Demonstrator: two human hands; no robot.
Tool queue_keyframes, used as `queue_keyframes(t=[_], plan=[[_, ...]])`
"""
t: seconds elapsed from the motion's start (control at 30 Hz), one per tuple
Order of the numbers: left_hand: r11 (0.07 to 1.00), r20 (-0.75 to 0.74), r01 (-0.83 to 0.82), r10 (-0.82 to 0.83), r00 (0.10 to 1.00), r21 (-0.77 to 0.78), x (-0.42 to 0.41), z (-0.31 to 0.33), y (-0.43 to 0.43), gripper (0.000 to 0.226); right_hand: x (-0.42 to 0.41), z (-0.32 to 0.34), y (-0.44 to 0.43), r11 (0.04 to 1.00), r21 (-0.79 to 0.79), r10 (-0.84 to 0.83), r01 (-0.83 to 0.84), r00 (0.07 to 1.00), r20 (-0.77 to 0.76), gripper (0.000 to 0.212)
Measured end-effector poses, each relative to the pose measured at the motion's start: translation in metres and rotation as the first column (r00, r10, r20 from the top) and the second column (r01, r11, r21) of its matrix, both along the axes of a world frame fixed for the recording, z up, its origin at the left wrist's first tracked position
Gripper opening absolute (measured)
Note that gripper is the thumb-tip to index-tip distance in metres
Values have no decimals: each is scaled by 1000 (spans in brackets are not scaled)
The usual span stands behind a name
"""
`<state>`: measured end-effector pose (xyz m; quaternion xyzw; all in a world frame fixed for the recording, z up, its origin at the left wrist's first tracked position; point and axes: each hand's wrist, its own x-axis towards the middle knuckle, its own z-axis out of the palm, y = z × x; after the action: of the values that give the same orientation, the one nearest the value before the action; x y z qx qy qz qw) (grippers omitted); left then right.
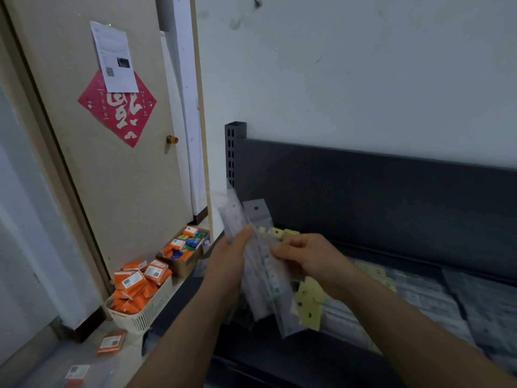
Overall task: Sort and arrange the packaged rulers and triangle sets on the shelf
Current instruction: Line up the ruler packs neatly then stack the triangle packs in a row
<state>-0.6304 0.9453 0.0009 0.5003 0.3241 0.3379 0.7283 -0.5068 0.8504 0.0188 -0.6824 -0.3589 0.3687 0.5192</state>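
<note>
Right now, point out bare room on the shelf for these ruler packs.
Bare dark shelf deck at the front left, below the held ruler packs and left of the yellow-carded packs. From there rightward, laid packs cover the deck.

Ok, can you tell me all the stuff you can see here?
ruler packets: several, clear, fanned in both hands
shelf packets: many, clear and yellow-topped, lying on shelf
shelf: one, dark grey, right side
basket: one, white, floor, full of orange boxes
cardboard box: one, brown, behind basket
door: one, beige, left, bearing red paper and white notice
left hand: one, grips ruler packets
right hand: one, fingers pinch a packet
</note>
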Motion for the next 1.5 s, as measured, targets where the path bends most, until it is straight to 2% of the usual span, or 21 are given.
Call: queue_keyframes(t=[0.07, 0.17, 0.3, 0.4, 0.47, 0.53, 0.6, 0.67, 0.73, 0.77, 0.83, 1.0, 1.2, 1.27, 1.33, 1.37, 1.43, 1.5], plan=[[999, -31, 38, -39, 999, -13, -3, 0, -1, 23, 2, 0, -2, 999, 7, -33, 33, 999, 9, 15], [993, -50, 119, -121, 991, -26, -6, 0, -4, 24, 3, 0, -1, 997, 38, -57, 60, 996, -63, 20], [972, -78, 231, -227, 971, 42, -15, -1, -12, 27, -9, -2, 2, 997, 70, 14, -12, 999, -35, 16], [981, -109, 185, -177, 978, 64, -23, -6, -3, 29, -12, -1, 5, 993, 88, 81, -78, 996, -26, 22], [995, -64, 104, -104, 993, -7, -31, -7, 9, 27, -3, -3, 7, 998, 58, 13, -19, 995, 101, 23], [995, 9, 43, -42, 999, -90, -42, -5, 22, 19, 11, -10, 9, 997, -8, -67, 73, 953, 296, 25], [989, 60, 22, -13, 998, -148, -54, -3, 33, 15, 23, -16, 10, 993, -75, -53, 95, 898, 436, 26], [984, 58, 10, 0, 998, -176, -64, -5, 42, 13, 31, -22, 12, 986, -165, 62, 32, 843, 534, 29], [988, 17, -9, 12, 1000, -152, -71, -6, 48, 15, 34, -26, 15, 951, -298, 261, -79, 719, 644, 34], [990, 8, -17, 18, 1000, -140, -73, -6, 49, 16, 33, -26, 17, 926, -357, 346, -123, 657, 670, 36], [990, 4, -22, 23, 1000, -141, -76, -7, 50, 17, 32, -23, 22, 899, -406, 418, -163, 592, 689, 36], [986, -32, -10, 5, 999, -165, -74, -13, 50, 22, 38, -15, 33, 866, -454, 491, -211, 534, 688, 29], [985, -9, -19, 18, 1000, -172, -70, -13, 45, 17, 47, -6, 40, 892, -393, 445, -223, 580, 682, 10], [980, 26, -43, 49, 998, -194, -70, -13, 48, 16, 51, 2, 39, 942, -273, 333, -195, 653, 680, 6], [980, 59, -72, 84, 995, -184, -69, -14, 47, 12, 53, 10, 37, 992, -56, 120, -109, 768, 629, 3], [983, 75, -77, 90, 993, -167, -66, -14, 44, 8, 53, 12, 37, 997, 53, 16, -54, 839, 544, 3], [990, 100, -53, 66, 993, -131, -59, -14, 34, 8, 45, 13, 37, 984, 174, -75, 31, 965, 253, 6], [994, 103, -24, 35, 994, -108, -48, -14, 25, 13, 33, 10, 37, 982, 180, -66, 61, 998, 22, 8]])
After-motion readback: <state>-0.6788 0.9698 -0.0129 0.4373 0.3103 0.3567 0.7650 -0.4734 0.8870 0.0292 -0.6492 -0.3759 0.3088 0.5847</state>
